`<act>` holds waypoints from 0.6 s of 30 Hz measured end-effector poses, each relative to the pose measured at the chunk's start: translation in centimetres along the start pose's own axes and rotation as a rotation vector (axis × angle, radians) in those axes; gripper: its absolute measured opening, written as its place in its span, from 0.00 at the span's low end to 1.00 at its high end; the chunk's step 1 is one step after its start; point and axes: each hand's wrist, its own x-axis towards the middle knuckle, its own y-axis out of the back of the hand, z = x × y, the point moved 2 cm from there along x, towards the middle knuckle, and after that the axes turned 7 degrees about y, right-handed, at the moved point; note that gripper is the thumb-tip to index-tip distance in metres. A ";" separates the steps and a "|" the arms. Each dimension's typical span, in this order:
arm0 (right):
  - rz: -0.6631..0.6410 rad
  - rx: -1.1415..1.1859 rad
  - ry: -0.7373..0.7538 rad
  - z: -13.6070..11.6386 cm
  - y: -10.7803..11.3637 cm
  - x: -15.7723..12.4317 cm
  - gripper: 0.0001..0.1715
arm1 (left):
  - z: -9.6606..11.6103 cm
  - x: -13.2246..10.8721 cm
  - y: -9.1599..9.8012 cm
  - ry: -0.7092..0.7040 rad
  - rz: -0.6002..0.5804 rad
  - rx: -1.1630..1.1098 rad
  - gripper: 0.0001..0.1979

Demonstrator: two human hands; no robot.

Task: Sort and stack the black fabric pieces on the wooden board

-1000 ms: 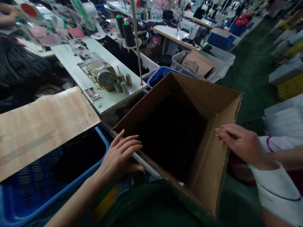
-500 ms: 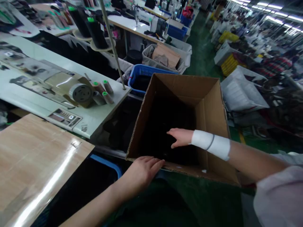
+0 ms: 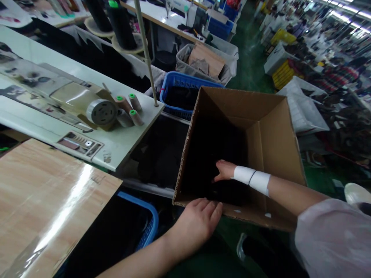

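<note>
I see the left hand gripping the cardboard carton just ahead of it. The right hand is inside; whether it grasps something, I cannot tell. Reaching seems the present step; next calls for steady support.

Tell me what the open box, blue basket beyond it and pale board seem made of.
Box: matt corrugated cardboard, by its ridged cut edges. Basket: probably moulded plastic, smooth with slotted sides. Board: streaked like wood, with a glossy glare; real wood or printed covering, unclear.
</note>
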 end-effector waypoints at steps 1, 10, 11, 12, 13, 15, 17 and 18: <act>-0.019 0.009 -0.005 0.0 -0.2 0.2 0.45 | 0.0 0.0 0.1 -0.001 0.004 -0.003 0.18; -0.129 0.114 -0.095 0.2 -0.4 1.9 0.56 | -0.6 0.8 0.8 -0.059 -0.027 -0.015 0.16; -0.146 0.144 -0.102 0.3 -0.3 2.1 0.55 | -0.6 0.8 0.8 -0.066 -0.032 -0.016 0.16; -0.161 0.179 -0.101 0.3 -0.3 2.2 0.54 | -0.7 0.8 0.8 -0.072 -0.037 -0.017 0.16; -0.171 0.217 -0.096 0.4 -0.4 2.3 0.51 | -0.7 0.9 0.8 -0.074 -0.042 -0.017 0.16; -0.180 0.294 -0.069 0.6 -0.4 2.4 0.46 | -0.7 0.9 0.8 -0.073 -0.053 -0.016 0.16; -0.187 0.367 -0.048 0.8 -0.5 2.7 0.41 | -0.7 0.8 0.9 -0.070 -0.061 -0.018 0.16; -0.195 0.398 -0.046 1.0 -0.5 2.9 0.40 | -0.6 0.8 0.9 -0.071 -0.064 -0.020 0.16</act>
